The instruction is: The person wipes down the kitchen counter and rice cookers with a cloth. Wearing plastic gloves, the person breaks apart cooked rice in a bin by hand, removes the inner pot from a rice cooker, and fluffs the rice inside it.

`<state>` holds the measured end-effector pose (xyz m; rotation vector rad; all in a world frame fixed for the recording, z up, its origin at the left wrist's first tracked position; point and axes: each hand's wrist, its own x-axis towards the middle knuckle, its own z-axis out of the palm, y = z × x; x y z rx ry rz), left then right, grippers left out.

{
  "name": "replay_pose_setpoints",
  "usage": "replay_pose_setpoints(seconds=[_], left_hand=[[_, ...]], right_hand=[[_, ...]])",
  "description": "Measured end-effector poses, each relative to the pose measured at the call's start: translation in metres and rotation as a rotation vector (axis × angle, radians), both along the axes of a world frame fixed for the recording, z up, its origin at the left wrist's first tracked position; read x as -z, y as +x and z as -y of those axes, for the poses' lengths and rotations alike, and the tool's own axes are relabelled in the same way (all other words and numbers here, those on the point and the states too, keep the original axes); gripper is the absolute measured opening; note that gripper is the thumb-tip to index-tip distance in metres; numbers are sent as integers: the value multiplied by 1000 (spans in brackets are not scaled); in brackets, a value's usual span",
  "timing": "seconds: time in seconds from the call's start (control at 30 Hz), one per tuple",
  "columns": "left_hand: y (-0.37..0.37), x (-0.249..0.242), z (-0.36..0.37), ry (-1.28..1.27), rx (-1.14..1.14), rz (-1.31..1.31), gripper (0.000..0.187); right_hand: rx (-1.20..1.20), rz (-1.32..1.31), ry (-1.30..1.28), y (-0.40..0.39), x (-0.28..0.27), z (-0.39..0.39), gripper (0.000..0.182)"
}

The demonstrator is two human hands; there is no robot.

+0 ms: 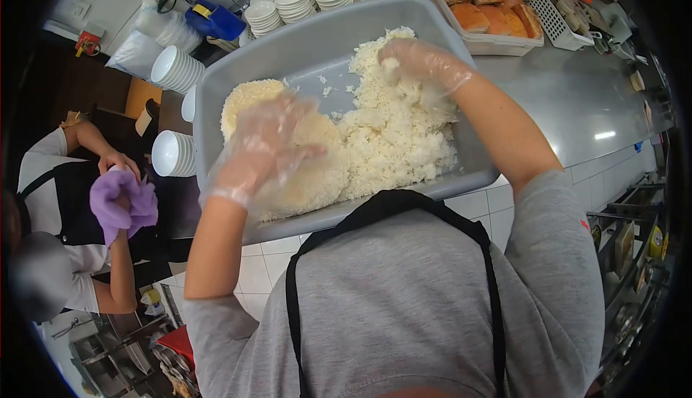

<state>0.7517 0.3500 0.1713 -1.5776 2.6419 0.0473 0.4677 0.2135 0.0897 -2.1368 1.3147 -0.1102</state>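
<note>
A large grey tub [324,34] holds loose white rice [396,142] on its right side and flatter, yellowish rice [317,182] on its left. My left hand [263,146], in a clear plastic glove, is over the yellowish rice with its fingers spread and nothing in them; it is somewhat blurred. At the upper right of the tub, my right hand [422,66], also gloved, is at the top of the white rice. Its fingers are curled round a clump of white rice.
Stacked small dishes [295,5] stand behind the tub. White bowls [176,69] line its left side. A bread tray [497,41] and a white basket [555,20] are at the back right. A co-worker [72,189] at the left holds a purple cloth [124,203].
</note>
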Motion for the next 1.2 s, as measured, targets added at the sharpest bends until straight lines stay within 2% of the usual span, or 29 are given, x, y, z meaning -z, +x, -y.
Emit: replay_pose_setpoints(seconds=[0.03, 0.1, 0.13, 0.2, 0.33, 0.4, 0.43, 0.5, 0.53, 0.57, 0.6, 0.63, 0.67, 0.7, 0.73, 0.77, 0.8, 0.83, 0.87, 0.93, 0.97, 1.0, 1.03, 1.07, 1.13, 1.17, 1.2], left_hand=[[-11, -6, 11, -9, 3, 0, 68], [-40, -18, 36, 34, 92, 48, 67], [-54, -22, 50, 27, 98, 45, 67], [-77, -26, 78, 240, 51, 186, 65], [-90, 15, 148, 245, -2, 214, 63], [-92, 54, 180, 245, 113, 58, 62], [-97, 70, 191, 241, 135, 65, 62], [-108, 101, 214, 340, 344, -117, 62], [-106, 134, 229, 343, 361, -109, 62], [-99, 173, 244, 529, 400, -382, 59], [-100, 177, 247, 621, 417, -517, 58], [-102, 181, 249, 717, 435, -649, 57], [-110, 163, 231, 950, 116, -771, 58], [-117, 146, 216, 1161, -226, -884, 58], [-122, 132, 206, 1160, -229, -889, 58], [-124, 118, 199, 1162, -147, -737, 64], [-126, 109, 192, 1159, -71, -585, 70], [-126, 104, 183, 1159, -81, -589, 70], [-127, 100, 175, 1203, -151, -558, 72], [-126, 106, 168, 1253, -230, -531, 74], [-124, 112, 170, 1133, -32, -414, 74], [-121, 117, 170, 1005, 158, -296, 73], [-117, 112, 165, 1005, 146, -304, 73], [-112, 106, 160, 761, 298, -354, 71], [-105, 86, 151, 512, 437, -397, 68], [-107, 60, 143, 504, 334, -346, 61], [-106, 46, 137, 497, 232, -295, 55]], right_hand=[[3, 0, -9, -1, -3, 2, 43], [15, 118, -255, -3, -9, 4, 43], [21, 114, -262, -2, -13, 5, 43], [188, 171, -291, 2, -16, 4, 51], [319, 244, -396, -4, -30, -10, 51], [387, 185, -224, -9, -38, -6, 69], [410, 188, -229, -10, -32, 0, 69], [387, 338, -329, -13, -10, 18, 69], [405, 341, -331, -14, -5, 23, 69], [394, 376, -258, -14, 0, 26, 79], [378, 411, -189, -15, 1, 30, 88], [462, 443, -116, -14, -26, 10, 103], [472, 447, -113, -14, -36, -1, 103], [545, 546, -88, -15, -43, -9, 96], [611, 645, -63, -15, -46, -12, 91], [604, 646, -64, -16, -47, -10, 91], [506, 714, -54, -19, -47, -7, 82], [408, 781, -39, -21, -45, -5, 72], [400, 782, -35, -22, -39, 0, 72], [336, 757, -65, -22, -25, 5, 50], [327, 755, -58, -25, -23, 9, 50], [275, 662, -137, -27, -23, 14, 42], [221, 570, -216, -28, -24, 15, 34], [209, 570, -211, -27, -25, 16, 34], [216, 616, -267, -30, -27, 15, 30], [160, 632, -387, -32, -14, 24, 30], [160, 632, -384, -29, -17, 20, 30]])
